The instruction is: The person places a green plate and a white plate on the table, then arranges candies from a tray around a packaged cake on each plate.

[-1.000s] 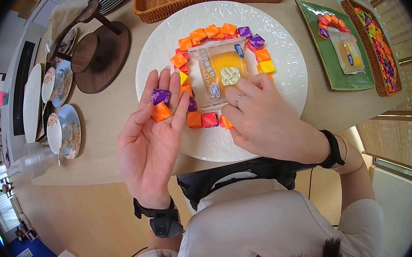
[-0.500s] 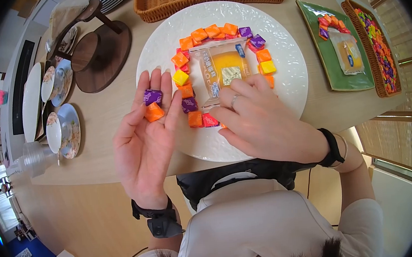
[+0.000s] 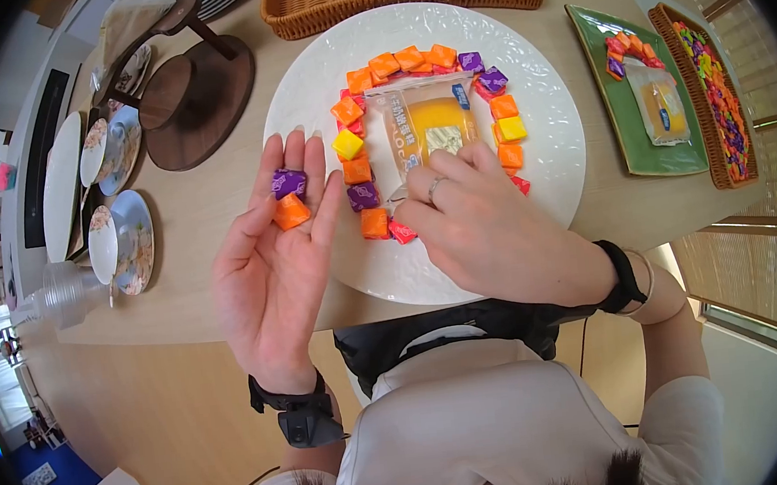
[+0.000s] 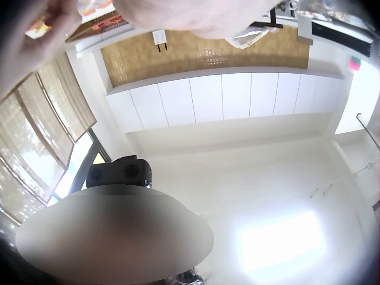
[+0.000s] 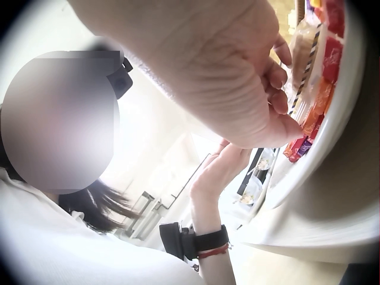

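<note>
My left hand (image 3: 274,272) is palm up left of the large white plate (image 3: 560,179), fingers extended. On its fingers lie a purple wrapped candy (image 3: 287,183) and an orange wrapped candy (image 3: 291,212). On the plate, orange, red, purple and yellow candies frame a bagged yellow cake (image 3: 441,111). My right hand (image 3: 490,223) reaches over the near side of this frame, index finger at a red candy (image 3: 402,233). In the right wrist view its thumb tip meets the candy row (image 5: 312,122); whether it pinches one, I cannot tell.
A wicker tray (image 3: 403,3) stands behind the plate. At right are a green plate (image 3: 621,136) with a similar arrangement and a candy-filled basket (image 3: 734,182). A dark wooden stand (image 3: 208,119), cups (image 3: 103,242) and clear plastic cups (image 3: 62,297) occupy the left.
My left hand has drawn left, away from the candies on the plate, carrying its two candies. The right index finger has shifted left onto the red candy at the near side.
</note>
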`<action>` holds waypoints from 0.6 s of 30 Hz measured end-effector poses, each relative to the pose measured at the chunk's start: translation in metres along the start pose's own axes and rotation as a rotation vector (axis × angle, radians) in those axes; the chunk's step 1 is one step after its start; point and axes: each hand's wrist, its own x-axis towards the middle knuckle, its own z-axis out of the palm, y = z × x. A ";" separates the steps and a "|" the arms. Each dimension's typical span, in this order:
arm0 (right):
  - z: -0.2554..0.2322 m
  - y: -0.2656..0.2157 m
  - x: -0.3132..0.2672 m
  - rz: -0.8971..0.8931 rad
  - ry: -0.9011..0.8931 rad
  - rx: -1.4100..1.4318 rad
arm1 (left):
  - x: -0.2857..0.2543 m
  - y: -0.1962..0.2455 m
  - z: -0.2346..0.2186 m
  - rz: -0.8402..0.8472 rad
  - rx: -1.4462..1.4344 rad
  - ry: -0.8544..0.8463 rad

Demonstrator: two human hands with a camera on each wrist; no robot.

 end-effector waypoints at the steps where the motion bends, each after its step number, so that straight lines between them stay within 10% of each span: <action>1: 0.000 0.000 0.000 0.000 0.000 0.000 | 0.000 0.000 0.000 -0.005 -0.008 -0.003; 14: -0.050 0.003 -0.018 0.197 0.243 0.096 | -0.006 -0.009 0.002 -0.012 0.118 -0.002; 18: -0.045 -0.023 -0.031 0.151 0.220 0.247 | -0.014 -0.038 0.008 -0.406 0.335 0.004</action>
